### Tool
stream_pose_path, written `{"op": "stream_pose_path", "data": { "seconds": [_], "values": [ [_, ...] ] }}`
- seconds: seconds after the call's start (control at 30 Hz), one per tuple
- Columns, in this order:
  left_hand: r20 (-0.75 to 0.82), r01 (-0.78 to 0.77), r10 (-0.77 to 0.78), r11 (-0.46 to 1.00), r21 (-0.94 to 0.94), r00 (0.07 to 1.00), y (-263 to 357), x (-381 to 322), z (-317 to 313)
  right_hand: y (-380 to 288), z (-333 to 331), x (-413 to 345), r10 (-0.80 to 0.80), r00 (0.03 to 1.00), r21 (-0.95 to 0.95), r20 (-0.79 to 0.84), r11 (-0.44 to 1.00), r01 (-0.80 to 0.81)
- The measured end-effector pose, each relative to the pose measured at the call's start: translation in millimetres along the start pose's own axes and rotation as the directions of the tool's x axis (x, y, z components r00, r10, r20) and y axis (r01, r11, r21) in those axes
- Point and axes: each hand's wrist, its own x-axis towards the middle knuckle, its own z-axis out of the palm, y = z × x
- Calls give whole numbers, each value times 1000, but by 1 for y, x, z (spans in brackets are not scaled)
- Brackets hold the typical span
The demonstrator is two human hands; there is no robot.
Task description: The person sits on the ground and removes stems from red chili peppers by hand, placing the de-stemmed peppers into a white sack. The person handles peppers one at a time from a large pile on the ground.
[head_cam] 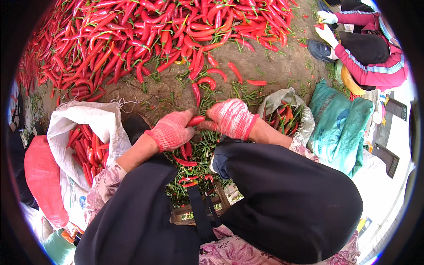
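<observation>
My left hand point(174, 130), in a red and white knitted glove, is closed on a red chili pepper point(196, 121) that sticks out past its fingers. Close by on the right is my right hand point(231, 119), gloved alike, its blurred fingertips at the pepper's end; what they grip cannot be told. Below both hands, green stems point(202, 155) and a few red peppers point(185, 162) lie between my feet. Ahead spreads a large heap of red chili peppers point(159, 33) with green stems. An opened white woven sack point(112, 122) holding red peppers stands beside my left forearm.
To the right, a pale sack point(308, 121) holds darker mixed peppers, with a teal woven sack point(338, 122) beyond it. A red sack point(43, 179) stands far left. At upper right a seated person point(367, 59) in white gloves holds something red. Wooden slats point(222, 195) show below.
</observation>
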Motion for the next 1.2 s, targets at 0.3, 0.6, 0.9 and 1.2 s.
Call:
{"op": "stream_pose_path", "data": {
  "seconds": [0.3,0.6,0.9,1.2],
  "values": [
    [44,-53,117,713,-699,992,22,-14,-2,0,13,-30,-115,954,948,-278,131,291],
    [-44,138,-203,794,-592,978,8,-14,13,97,-14,25,390,657,182,-645,914,-363],
    [-97,-35,-210,282,-959,973,-1,23,-1,73,23,37,263,732,657,-628,684,318],
    [-5,81,-168,500,-862,986,22,-3,7,-16,37,14,354,820,878,-449,344,332]
  ]
}}
